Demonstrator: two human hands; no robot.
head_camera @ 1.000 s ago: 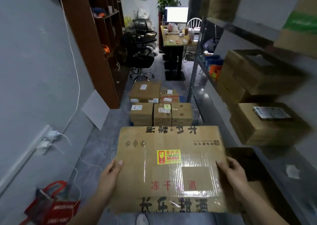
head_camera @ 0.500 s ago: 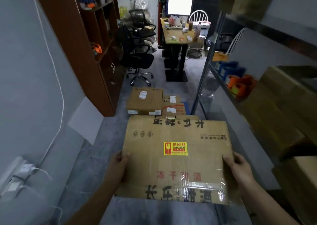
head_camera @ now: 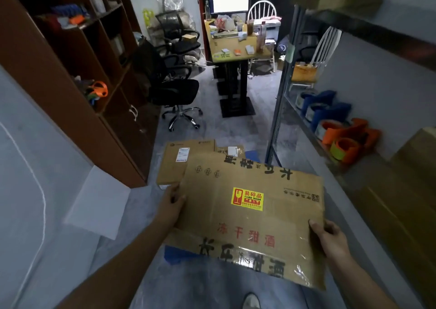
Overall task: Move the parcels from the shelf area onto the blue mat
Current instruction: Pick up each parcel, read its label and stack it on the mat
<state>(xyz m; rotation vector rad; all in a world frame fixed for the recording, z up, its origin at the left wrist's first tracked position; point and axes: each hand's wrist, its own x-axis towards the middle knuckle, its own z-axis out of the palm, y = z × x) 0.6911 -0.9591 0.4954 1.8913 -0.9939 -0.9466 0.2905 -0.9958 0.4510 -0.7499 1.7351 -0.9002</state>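
Carrying a flat box (head_camera: 250, 214) low over the floor, I am holding it between both hands. My left hand (head_camera: 171, 205) is gripping its left edge, thumb on top and fingers curled underneath. My right hand (head_camera: 330, 238) is pinching the near right corner, thumb lying on the top face. The box is hanging in the air, slightly tilted, its long axis running left to right with the right end nearer to me.

The mat (head_camera: 175, 257) is lying below and just ahead. One blue corner is peeking out under the near left edge of the box, and another patch is showing far off beside the rack (head_camera: 276, 120) post. Parcels (head_camera: 179, 162) are lying on its far part, the biggest one partly hidden behind the box's far left corner.

I am judging the coming move to be a short lowering, forward and down, setting the box on the near part of the mat, short of those parcels. My left hand is reaching farther forward, so it is the one nearer to them.

Room is running tight sideways. The rack is standing close on the right, while the bookcase (head_camera: 59, 73) and a leaning white board (head_camera: 99, 209) are closing the left. I am expecting the right end to need watching against the rack post.
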